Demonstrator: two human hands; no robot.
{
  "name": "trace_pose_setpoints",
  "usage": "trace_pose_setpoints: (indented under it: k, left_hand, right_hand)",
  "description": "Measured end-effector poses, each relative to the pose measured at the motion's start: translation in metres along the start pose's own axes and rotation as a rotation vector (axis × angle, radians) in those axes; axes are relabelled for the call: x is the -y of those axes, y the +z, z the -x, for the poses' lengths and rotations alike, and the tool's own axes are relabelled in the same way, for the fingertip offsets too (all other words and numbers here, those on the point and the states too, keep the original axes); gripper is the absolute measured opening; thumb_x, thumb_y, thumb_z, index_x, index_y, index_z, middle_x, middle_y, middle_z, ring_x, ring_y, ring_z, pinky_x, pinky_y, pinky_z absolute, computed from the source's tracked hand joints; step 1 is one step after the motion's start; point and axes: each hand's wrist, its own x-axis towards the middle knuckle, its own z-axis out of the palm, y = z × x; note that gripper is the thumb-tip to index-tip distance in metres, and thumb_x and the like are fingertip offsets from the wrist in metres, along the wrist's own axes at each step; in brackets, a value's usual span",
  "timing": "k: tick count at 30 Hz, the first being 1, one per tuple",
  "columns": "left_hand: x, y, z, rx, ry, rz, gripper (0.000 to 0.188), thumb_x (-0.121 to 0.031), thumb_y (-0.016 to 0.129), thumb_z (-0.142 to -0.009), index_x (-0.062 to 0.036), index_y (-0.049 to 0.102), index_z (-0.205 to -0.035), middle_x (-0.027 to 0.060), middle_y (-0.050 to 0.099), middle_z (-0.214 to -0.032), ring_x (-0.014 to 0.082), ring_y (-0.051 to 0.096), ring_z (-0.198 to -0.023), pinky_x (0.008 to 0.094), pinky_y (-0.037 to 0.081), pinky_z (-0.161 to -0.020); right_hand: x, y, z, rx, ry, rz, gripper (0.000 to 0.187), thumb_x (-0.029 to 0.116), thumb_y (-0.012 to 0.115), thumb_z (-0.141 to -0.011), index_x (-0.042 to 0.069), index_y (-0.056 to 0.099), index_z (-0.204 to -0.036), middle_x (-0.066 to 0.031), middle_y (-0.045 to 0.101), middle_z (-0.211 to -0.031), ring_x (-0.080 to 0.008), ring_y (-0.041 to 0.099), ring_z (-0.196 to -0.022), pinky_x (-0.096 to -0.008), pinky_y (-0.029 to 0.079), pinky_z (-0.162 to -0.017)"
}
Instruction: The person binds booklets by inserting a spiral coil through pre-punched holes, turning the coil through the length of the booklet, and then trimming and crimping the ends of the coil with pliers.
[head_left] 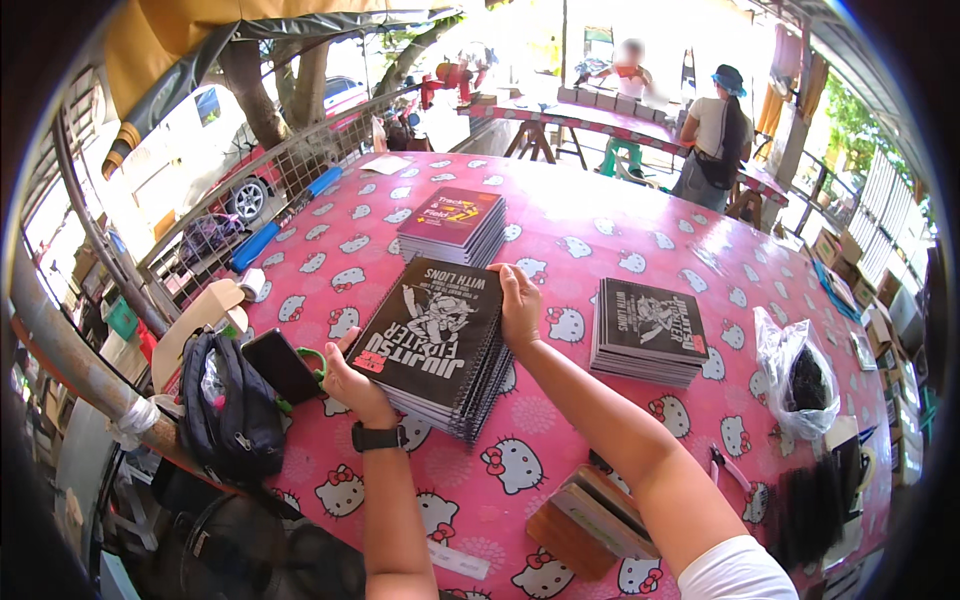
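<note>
Nearest to the camera is the white sleeve (738,572) of the right arm, and beside this forearm, on the near side of the fingers, lies a brown block (572,538), partly covered by the arm. Both hands hold one stack of black spiral notebooks (432,335), which is located between the left fingers and the right fingers. The left hand (356,382) supports the near left corner, with its thumb against the edge; its other fingers are partly hidden by the stack. The right hand (518,305) is bent around the far right corner, fingers close together. Whether the bottom of the stack touches the table, I cannot tell. On the left wrist is a dark watch (380,436).

Just to the left of the left fingers are a green loop-shaped object (318,374) and a dark phone (281,366); farther left stands a black bag (232,410). Ahead of the right fingers, slightly to the left, is a stack of purple notebooks (450,222). To the right of the right fingers, well apart, another black notebook pile (648,325) rests on the pink tablecloth (570,215). Farther right is a clear plastic bag (775,350) with something black inside, and nearer lie pliers (733,467) with pink handles.
</note>
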Motion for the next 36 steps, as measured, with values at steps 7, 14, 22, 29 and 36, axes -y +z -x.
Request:
trace_pose_setpoints:
  k: [7, 14, 22, 29, 36]
  left_hand:
    - [-0.003, -0.012, -0.005, 0.053, 0.102, -0.158, 0.047, -0.029, 0.033, -0.098, 0.0077, 0.063, -0.094, 0.0115, 0.065, -0.089, 0.0165, 0.061, -0.071, 0.0281, 0.051, -0.068]
    - [0.001, -0.021, -0.002, 0.073, -0.098, 0.162, 0.052, -0.036, 0.029, -0.099, 0.0074, 0.055, -0.112, 0.0157, 0.06, -0.107, 0.0204, 0.059, -0.092, 0.0323, 0.048, -0.084]
    - [0.0, -0.014, 0.007, 0.115, -0.099, 0.147, 0.052, -0.037, 0.028, -0.099, 0.0057, 0.056, -0.11, 0.0129, 0.058, -0.104, 0.0193, 0.059, -0.091, 0.0316, 0.049, -0.082]
    - [0.007, -0.013, 0.004, 0.096, -0.01, 0.122, 0.051, -0.036, 0.026, -0.099, 0.0045, 0.055, -0.11, 0.0122, 0.056, -0.106, 0.0197, 0.057, -0.094, 0.0346, 0.048, -0.084]
    - [0.007, -0.02, 0.012, 0.15, 0.229, -0.26, 0.038, -0.028, 0.036, -0.097, 0.0039, 0.048, -0.115, 0.013, 0.056, -0.106, 0.0218, 0.058, -0.094, 0.0369, 0.047, -0.086]
  right_hand:
    - [0.017, -0.005, 0.008, 0.15, 0.021, 0.172, 0.029, 0.024, 0.043, -0.095, 0.002, 0.062, -0.099, -0.0022, 0.061, -0.082, -0.0065, 0.051, -0.075, -0.0223, 0.041, -0.07]
    - [0.016, -0.034, -0.029, 0.231, 0.322, -0.48, 0.046, 0.038, 0.036, -0.098, 0.0, 0.06, -0.104, -0.0106, 0.066, -0.098, -0.0175, 0.062, -0.09, -0.0303, 0.047, -0.081]
    - [-0.005, -0.031, -0.025, 0.362, 0.132, -0.208, 0.044, 0.035, 0.036, -0.099, -0.001, 0.061, -0.103, -0.0071, 0.064, -0.099, -0.0123, 0.058, -0.092, -0.0259, 0.043, -0.083]
    - [0.01, -0.025, -0.012, 0.286, -0.021, -0.111, 0.041, 0.034, 0.042, -0.097, -0.002, 0.062, -0.104, -0.0102, 0.066, -0.098, -0.014, 0.059, -0.092, -0.0271, 0.045, -0.08]
    - [0.026, -0.001, 0.006, 0.15, 0.042, 0.179, 0.036, 0.035, 0.053, -0.091, 0.0, 0.059, -0.099, -0.0185, 0.063, -0.093, -0.0293, 0.061, -0.09, -0.0353, 0.046, -0.078]
